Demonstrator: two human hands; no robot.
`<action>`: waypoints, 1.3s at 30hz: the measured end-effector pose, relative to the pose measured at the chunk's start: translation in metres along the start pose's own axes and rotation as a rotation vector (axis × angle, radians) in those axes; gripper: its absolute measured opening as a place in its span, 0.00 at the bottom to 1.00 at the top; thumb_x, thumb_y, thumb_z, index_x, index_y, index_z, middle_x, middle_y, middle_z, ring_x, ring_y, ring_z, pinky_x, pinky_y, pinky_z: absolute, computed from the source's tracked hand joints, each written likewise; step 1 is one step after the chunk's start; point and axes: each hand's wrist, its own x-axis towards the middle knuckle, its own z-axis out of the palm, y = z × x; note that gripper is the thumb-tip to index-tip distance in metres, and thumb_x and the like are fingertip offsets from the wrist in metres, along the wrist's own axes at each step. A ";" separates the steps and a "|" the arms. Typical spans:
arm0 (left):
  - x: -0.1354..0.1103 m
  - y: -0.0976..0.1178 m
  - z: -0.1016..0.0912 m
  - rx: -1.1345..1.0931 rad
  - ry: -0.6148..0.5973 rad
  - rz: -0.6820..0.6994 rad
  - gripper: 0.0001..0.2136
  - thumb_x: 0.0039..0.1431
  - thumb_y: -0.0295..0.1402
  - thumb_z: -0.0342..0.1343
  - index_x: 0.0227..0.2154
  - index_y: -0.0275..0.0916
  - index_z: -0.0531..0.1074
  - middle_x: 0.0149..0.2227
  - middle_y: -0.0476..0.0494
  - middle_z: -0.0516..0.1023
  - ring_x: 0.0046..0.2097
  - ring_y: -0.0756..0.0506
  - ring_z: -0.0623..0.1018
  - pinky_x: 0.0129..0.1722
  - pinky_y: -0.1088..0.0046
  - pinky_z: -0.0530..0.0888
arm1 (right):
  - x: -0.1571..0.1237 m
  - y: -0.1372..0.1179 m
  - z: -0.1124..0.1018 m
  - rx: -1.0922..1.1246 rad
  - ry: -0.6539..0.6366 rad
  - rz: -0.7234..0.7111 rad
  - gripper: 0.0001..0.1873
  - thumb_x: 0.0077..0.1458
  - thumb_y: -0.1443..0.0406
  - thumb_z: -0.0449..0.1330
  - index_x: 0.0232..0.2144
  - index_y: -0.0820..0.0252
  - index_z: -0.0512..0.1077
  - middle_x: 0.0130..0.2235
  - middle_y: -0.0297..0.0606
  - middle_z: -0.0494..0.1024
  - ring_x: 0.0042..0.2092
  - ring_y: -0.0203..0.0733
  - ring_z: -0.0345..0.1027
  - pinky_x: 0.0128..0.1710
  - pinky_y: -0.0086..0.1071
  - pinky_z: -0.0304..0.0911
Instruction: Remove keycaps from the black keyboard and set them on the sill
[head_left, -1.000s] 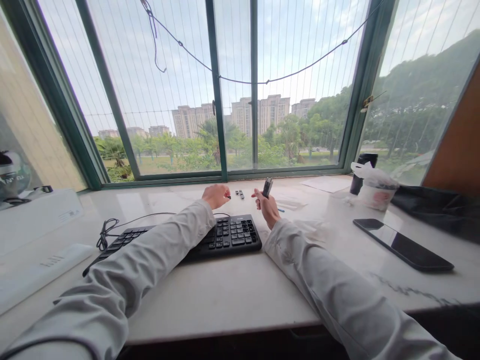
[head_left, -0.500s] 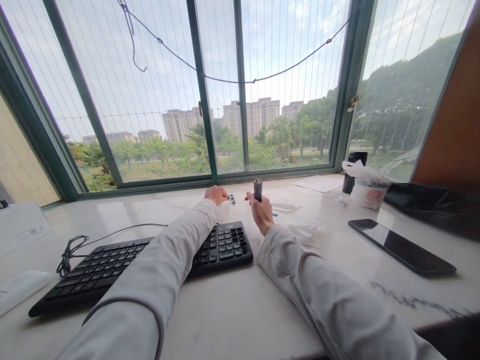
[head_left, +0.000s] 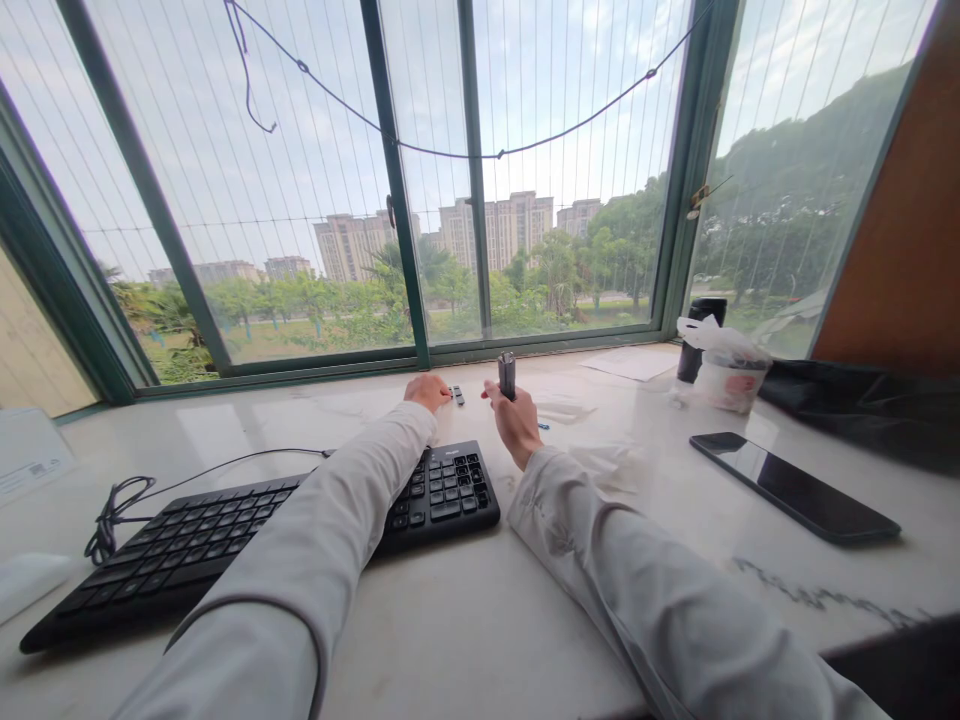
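My left hand [head_left: 428, 391] reaches past the black keyboard [head_left: 442, 500], its fingertips pinched together beside a few small dark pieces [head_left: 458, 395] that look like keycaps. Whether a piece is between those fingertips is too small to tell. In my right hand [head_left: 517, 425] is a short dark grey tool [head_left: 507, 377], held upright with a pronged-looking top; its exact kind is unclear. The keyboard lies under my left forearm, which hides its middle. A small blue item [head_left: 543, 426] lies just right of my right hand.
A black phone [head_left: 795, 490] lies on the white sill top [head_left: 480, 620] at right. Behind it stand a bagged tub [head_left: 731, 380] and a dark bottle [head_left: 705, 312]. A coiled cable [head_left: 112, 515] and a white object [head_left: 34, 580] sit at left. Windows rise behind.
The whole view has shifted slightly, with things appearing a little further left. Both hands keep nearly the same pose, and the grey tool stays in my right hand.
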 end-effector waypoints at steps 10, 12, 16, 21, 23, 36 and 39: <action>-0.003 0.001 -0.003 0.025 -0.007 0.003 0.11 0.49 0.43 0.59 0.33 0.48 0.81 0.37 0.47 0.82 0.40 0.44 0.77 0.36 0.75 0.68 | -0.002 -0.003 -0.001 -0.008 -0.006 -0.009 0.20 0.50 0.49 0.54 0.26 0.57 0.75 0.28 0.38 0.74 0.32 0.44 0.64 0.33 0.34 0.56; -0.003 0.002 -0.003 0.027 -0.006 0.003 0.11 0.48 0.44 0.59 0.33 0.48 0.81 0.37 0.46 0.82 0.40 0.44 0.77 0.36 0.75 0.68 | -0.002 -0.004 -0.001 -0.011 -0.007 -0.009 0.18 0.51 0.51 0.54 0.26 0.57 0.75 0.28 0.38 0.74 0.33 0.43 0.65 0.33 0.34 0.56; -0.004 0.004 -0.004 0.024 -0.002 0.001 0.11 0.48 0.43 0.59 0.33 0.48 0.81 0.36 0.46 0.82 0.40 0.44 0.77 0.36 0.75 0.68 | -0.002 -0.003 0.000 -0.021 -0.007 -0.012 0.18 0.51 0.51 0.53 0.26 0.57 0.75 0.28 0.38 0.74 0.34 0.43 0.65 0.33 0.33 0.56; -0.010 0.008 -0.016 0.031 0.011 0.024 0.10 0.49 0.41 0.59 0.32 0.46 0.81 0.33 0.45 0.82 0.39 0.44 0.78 0.37 0.75 0.68 | 0.000 -0.003 0.002 -0.058 -0.008 -0.021 0.19 0.51 0.51 0.53 0.25 0.56 0.75 0.26 0.37 0.73 0.32 0.43 0.64 0.33 0.34 0.55; -0.015 0.010 -0.027 0.036 0.022 0.031 0.10 0.49 0.40 0.59 0.32 0.45 0.81 0.29 0.45 0.81 0.38 0.44 0.78 0.38 0.74 0.68 | -0.001 -0.003 0.003 -0.071 -0.004 -0.025 0.18 0.50 0.51 0.53 0.24 0.56 0.74 0.26 0.36 0.73 0.31 0.43 0.64 0.32 0.34 0.54; -0.154 0.038 -0.122 -0.097 -0.022 0.353 0.24 0.54 0.55 0.51 0.35 0.39 0.80 0.35 0.41 0.81 0.40 0.42 0.78 0.41 0.71 0.69 | -0.002 0.008 0.009 0.162 -0.028 -0.075 0.18 0.48 0.49 0.57 0.23 0.58 0.70 0.15 0.31 0.65 0.20 0.38 0.59 0.24 0.33 0.56; -0.195 0.042 -0.118 -0.101 -0.136 0.481 0.36 0.48 0.62 0.49 0.49 0.37 0.73 0.47 0.36 0.77 0.48 0.38 0.75 0.48 0.67 0.68 | -0.006 0.004 0.008 0.274 -0.088 -0.072 0.18 0.48 0.49 0.59 0.24 0.58 0.69 0.15 0.29 0.62 0.18 0.34 0.55 0.20 0.31 0.56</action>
